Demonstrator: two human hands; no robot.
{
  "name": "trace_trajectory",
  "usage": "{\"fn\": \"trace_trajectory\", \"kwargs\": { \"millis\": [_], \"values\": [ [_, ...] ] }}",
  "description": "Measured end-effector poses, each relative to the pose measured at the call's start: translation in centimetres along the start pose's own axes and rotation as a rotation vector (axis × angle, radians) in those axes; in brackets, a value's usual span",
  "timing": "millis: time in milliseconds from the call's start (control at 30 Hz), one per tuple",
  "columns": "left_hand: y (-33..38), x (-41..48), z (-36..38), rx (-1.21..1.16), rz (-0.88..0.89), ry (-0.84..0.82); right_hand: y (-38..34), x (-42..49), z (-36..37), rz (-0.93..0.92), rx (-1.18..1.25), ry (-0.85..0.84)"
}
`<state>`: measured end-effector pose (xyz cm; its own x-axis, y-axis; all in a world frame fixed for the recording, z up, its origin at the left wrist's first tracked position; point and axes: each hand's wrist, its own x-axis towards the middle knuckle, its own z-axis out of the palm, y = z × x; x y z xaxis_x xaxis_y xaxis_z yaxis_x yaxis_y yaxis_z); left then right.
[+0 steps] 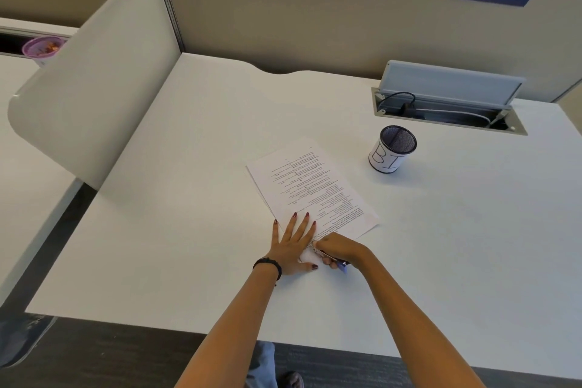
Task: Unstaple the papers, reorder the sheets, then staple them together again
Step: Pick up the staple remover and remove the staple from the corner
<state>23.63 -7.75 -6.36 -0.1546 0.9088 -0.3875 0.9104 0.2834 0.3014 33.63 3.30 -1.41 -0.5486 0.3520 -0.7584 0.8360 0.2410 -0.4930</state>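
Note:
A stack of printed white papers [310, 187] lies at an angle in the middle of the white desk [189, 230]. My left hand [291, 246] rests flat with fingers spread on the papers' near corner. My right hand [338, 250] is closed around a small tool with a blue handle and metal jaws [327, 257], whose tip sits at the corner of the papers beside my left hand. That near corner is partly hidden by both hands, and no staple is visible.
A black mesh pen cup [392, 153] wrapped in white paper stands to the right of the papers. Behind it an open cable tray [447, 110] is set into the desk. A curved divider panel [94, 72] rises at the left edge.

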Motion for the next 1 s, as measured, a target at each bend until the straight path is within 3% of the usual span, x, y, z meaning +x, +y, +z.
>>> {"fn": "trace_trajectory", "kwargs": {
  "millis": [367,600,733,867,1000],
  "values": [
    [-0.2,0.0,-0.2,-0.045,-0.004,-0.030,0.8,-1.4,0.2,-0.089,0.303,-0.011],
    [-1.6,-0.8,-2.3,-0.245,0.063,-0.174,4.5,-3.0,0.0,-0.125,0.673,0.176],
    [-1.8,-1.4,-1.6,-0.185,0.046,-0.090,6.9,-3.2,-0.4,-0.102,0.721,0.469],
    [-1.2,-1.7,-0.3,-0.037,0.000,0.020,9.6,-3.2,-0.7,-0.027,0.530,0.833],
    [-0.2,-1.9,0.0,-0.145,-0.036,0.135,11.0,-3.6,-0.9,0.025,0.370,1.040]
  ]
}}
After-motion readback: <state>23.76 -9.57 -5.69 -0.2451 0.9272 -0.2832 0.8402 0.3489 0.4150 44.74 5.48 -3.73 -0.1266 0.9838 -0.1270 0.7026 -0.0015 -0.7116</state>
